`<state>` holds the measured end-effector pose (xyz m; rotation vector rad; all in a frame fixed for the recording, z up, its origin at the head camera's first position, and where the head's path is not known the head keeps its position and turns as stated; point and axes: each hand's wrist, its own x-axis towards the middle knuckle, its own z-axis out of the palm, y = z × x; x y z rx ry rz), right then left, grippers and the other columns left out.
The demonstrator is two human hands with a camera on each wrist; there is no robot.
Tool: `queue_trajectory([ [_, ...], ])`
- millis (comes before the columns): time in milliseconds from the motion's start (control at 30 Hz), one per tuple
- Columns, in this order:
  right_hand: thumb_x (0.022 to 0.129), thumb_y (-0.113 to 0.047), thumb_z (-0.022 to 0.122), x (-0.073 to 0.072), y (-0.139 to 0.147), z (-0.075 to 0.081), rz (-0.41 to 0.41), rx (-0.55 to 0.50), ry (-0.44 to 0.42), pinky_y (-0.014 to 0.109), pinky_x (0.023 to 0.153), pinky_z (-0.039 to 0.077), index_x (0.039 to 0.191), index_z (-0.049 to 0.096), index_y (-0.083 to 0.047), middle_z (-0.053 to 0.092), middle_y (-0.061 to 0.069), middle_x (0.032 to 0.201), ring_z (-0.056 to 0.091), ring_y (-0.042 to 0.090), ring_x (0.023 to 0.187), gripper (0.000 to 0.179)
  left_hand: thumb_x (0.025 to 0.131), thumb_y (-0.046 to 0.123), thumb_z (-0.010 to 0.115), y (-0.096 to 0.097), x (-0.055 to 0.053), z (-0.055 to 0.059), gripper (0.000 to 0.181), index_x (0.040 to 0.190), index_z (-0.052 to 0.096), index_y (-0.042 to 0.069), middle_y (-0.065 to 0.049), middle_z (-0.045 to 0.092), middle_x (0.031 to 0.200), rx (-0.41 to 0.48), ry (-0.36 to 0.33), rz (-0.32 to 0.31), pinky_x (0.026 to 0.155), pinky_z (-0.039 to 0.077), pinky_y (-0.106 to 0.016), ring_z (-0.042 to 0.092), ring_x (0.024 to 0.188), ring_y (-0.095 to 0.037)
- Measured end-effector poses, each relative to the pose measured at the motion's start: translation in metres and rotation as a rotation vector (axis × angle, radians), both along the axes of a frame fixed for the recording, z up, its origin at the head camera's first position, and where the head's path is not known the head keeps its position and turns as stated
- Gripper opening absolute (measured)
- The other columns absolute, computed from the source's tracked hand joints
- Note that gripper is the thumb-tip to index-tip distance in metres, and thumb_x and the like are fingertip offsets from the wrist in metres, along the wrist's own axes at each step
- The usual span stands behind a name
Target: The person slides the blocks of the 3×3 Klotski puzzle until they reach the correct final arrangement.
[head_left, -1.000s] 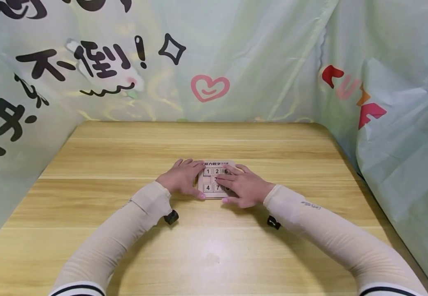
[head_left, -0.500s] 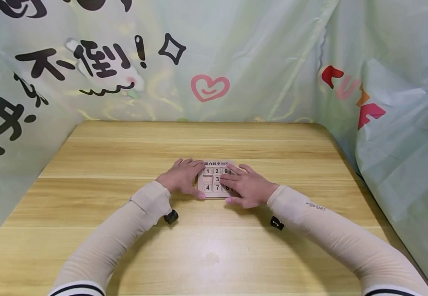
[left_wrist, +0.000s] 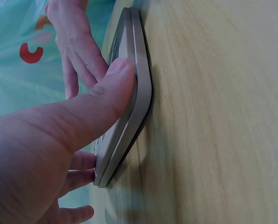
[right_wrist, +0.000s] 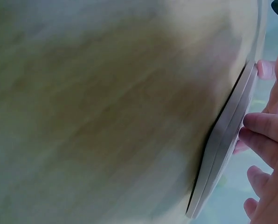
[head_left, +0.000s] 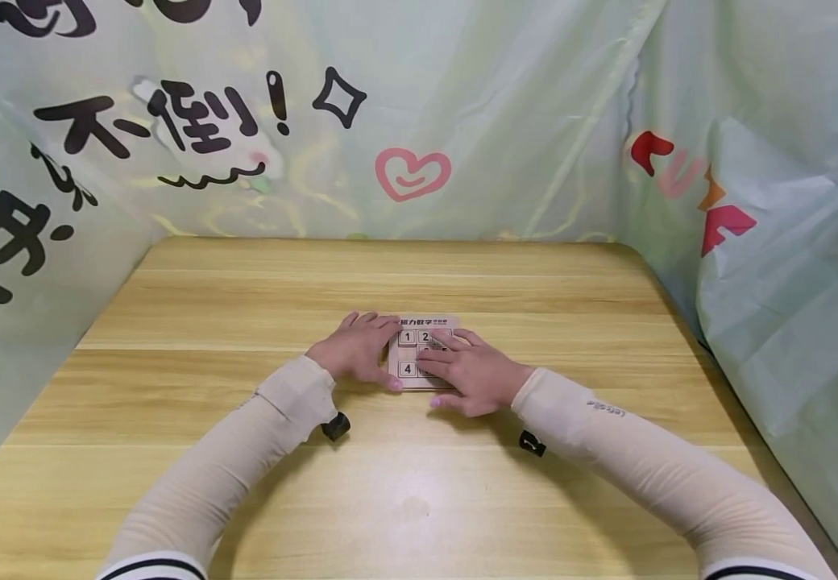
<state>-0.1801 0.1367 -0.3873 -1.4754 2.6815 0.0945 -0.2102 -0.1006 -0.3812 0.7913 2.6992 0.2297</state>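
A beige number slide puzzle (head_left: 422,322) with printed characters along its far edge lies flat on the table. Tiles 1 (head_left: 408,337), 2 (head_left: 425,337) and 4 (head_left: 408,369) show, and a tile-less slot (head_left: 407,353) lies between 1 and 4. My left hand (head_left: 355,348) holds the puzzle's left side, thumb (left_wrist: 90,112) over the near corner and fingers at the far one. From the right, my right hand (head_left: 480,374) reaches over the board with extended fingers, its fingertips (right_wrist: 251,122) on the tiles. It hides the tiles of the right side.
The wood-grain table (head_left: 419,483) extends around the puzzle on every side. Behind it and at both sides hangs a pale green printed sheet (head_left: 506,121). Beige sleeves (head_left: 245,435) cover both forearms, and a black device (head_left: 335,425) sits under the left wrist.
My right hand shifted slightly right, then back left and a little nearer; its fingers now cover tiles 3, 6, 7 and 8, which showed before. My left hand stays in place.
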Motion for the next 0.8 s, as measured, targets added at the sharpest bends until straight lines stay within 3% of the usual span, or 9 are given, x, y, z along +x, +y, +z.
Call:
queue_trajectory([
  [400,0.097,-0.054,0.044,0.002,-0.008,0.000,0.022,0.005,-0.011,0.057,0.114,0.017,0.143,0.048,-0.008,0.044,0.005,0.148,0.021,0.033,0.144,0.066,0.072,0.064,0.075,-0.001,-0.001,-0.002,0.106,0.152,0.030,0.010,-0.007,0.025,0.158,0.009,-0.005,0.009,0.117,0.005,-0.053,0.018,0.144,-0.038],
  [800,0.097,-0.055,0.044,-0.008,-0.010,-0.004,-0.001,0.006,0.016,0.058,0.114,0.015,0.145,0.046,-0.008,0.042,0.006,0.150,0.020,0.034,0.144,0.067,0.072,0.064,0.074,0.000,-0.002,-0.002,0.107,0.152,0.030,0.009,-0.007,0.025,0.158,0.006,-0.003,0.001,0.117,0.005,-0.054,0.018,0.143,-0.038],
])
